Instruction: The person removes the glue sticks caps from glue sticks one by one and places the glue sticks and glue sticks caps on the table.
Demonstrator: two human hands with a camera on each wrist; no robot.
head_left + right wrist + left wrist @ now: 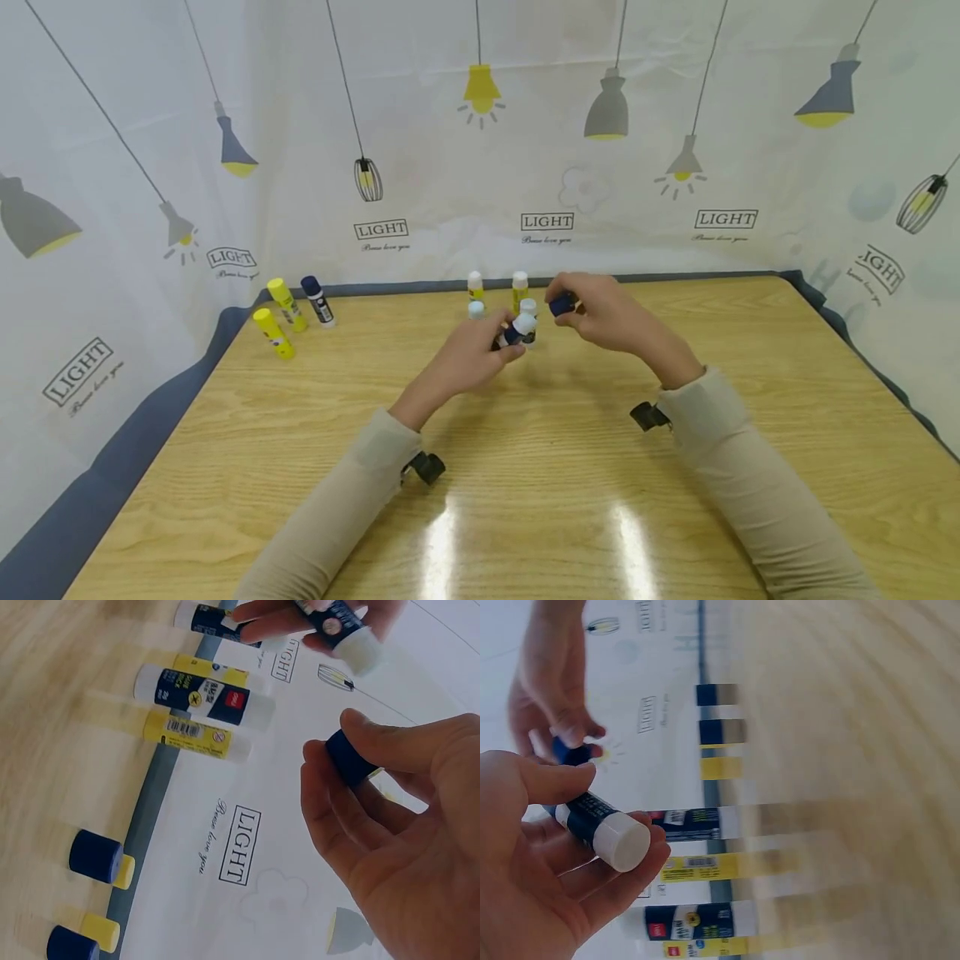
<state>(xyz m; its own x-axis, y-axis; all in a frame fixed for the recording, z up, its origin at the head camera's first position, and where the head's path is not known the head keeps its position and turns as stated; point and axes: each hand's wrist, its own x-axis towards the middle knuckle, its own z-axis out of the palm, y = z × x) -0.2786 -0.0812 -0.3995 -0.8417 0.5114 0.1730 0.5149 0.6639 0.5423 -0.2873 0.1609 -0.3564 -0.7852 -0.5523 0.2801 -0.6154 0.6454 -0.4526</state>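
1. Left grip (472, 350): thumb and fingers hold the held stick (592, 817), a blue-labelled glue tube, tilted and raised off the desk (480, 425); it serves as landmark below
2. Right grip (600, 312): thumb and fingers pinch a dark blue cap (349, 759), right of the held stick and apart from it
3. Standing white-topped tubes: a near blue tube (528, 307) just beside the held stick; a second blue tube (476, 310) to its left, partly hidden; two yellow tubes (476, 286) (520, 287) behind it
4. Standing capped tubes, well left of the held stick: one blue-capped tube (317, 302) and two yellow-capped tubes (287, 305) (273, 333)
5. Loose caps, right of the held stick, visible in the right wrist view: two blue caps (96, 855) (73, 945) and two yellow caps (124, 871) (100, 931)
6. Hazard, toppling: the left grip works close among upright tubes; a low sideways sweep would probably tip one
7. Hazard, dropping: the cap is small and pinched; a loosened thumb would likely release it
8. Hazard, misfit: bringing cap and held stick together off-axis could jam the rim or smear glue
9. Containers: the tubes presumably contain glue, but their fill cannot be told; the inside of the pinched cap is hidden
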